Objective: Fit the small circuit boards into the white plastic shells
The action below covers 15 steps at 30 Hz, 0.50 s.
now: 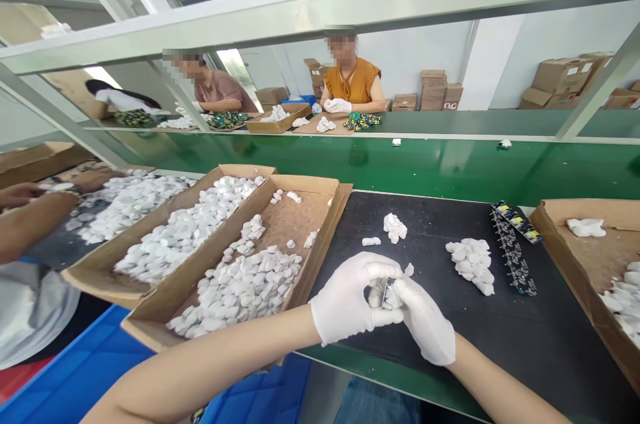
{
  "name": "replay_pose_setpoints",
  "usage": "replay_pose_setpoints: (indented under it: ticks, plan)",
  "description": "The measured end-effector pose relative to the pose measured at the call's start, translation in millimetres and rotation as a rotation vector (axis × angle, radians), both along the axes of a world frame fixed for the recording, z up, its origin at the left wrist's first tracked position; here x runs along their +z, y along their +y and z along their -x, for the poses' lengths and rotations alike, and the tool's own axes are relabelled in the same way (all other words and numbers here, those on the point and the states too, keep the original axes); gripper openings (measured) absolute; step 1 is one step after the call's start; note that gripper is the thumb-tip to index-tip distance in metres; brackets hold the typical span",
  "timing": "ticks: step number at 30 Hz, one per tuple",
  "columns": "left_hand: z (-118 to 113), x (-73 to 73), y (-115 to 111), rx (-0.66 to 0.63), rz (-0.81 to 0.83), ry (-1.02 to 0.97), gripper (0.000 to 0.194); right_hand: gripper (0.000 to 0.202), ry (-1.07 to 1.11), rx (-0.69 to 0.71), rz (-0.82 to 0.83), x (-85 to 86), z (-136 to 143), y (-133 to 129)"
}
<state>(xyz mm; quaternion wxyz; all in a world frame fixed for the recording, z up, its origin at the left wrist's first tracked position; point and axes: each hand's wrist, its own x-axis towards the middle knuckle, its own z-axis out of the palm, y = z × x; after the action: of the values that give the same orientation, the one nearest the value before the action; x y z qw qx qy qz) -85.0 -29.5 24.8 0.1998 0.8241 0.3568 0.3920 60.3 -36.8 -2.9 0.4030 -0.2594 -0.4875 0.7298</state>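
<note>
Both my hands wear white gloves and meet over the black mat (pixel 440 317). My left hand (pixel 350 301) and my right hand (pixel 425 321) together pinch a small dark part with a white plastic piece (pixel 387 292) between the fingertips. Two small heaps of white plastic pieces lie on the mat beyond my hands, one (pixel 395 227) near the middle and a bigger one (pixel 473 264) to the right. Dark strips of small circuit boards (pixel 515 244) lie right of that heap.
A cardboard tray (pixel 320 237) of white pieces sits left of the mat, with another tray (pixel 200 187) beside it. A box (pixel 575 264) stands at the right. A co-worker's arm (pixel 30 217) reaches in at left. Two people work across the green conveyor (pixel 450 164).
</note>
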Motion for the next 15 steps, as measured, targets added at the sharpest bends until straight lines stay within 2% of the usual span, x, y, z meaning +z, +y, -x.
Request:
replay_pose_setpoints:
  ticks: [2,6,9,12,15]
  plan:
    - [0.9,0.0,-0.1,0.011,0.029,-0.001,0.044,0.038,-0.007,0.027,0.016,0.4,-1.3,2.2]
    - [0.9,-0.2,-0.4,0.023,0.037,0.024,0.038,0.034,-0.157,0.049,-0.075,6.2,-4.0,6.3]
    - [0.2,-2.1,-0.5,0.023,0.056,0.024,0.038,0.038,-0.146,0.063,-0.094,8.9,-4.5,7.2]
    - [-0.2,-3.5,0.3,0.009,0.104,-0.012,0.038,0.038,-0.148,-0.001,-0.113,7.5,-3.7,6.7]
    - [0.4,-2.3,2.2,-0.012,0.238,-0.081,0.039,0.035,-0.143,-0.071,-0.06,6.1,-2.3,5.9]
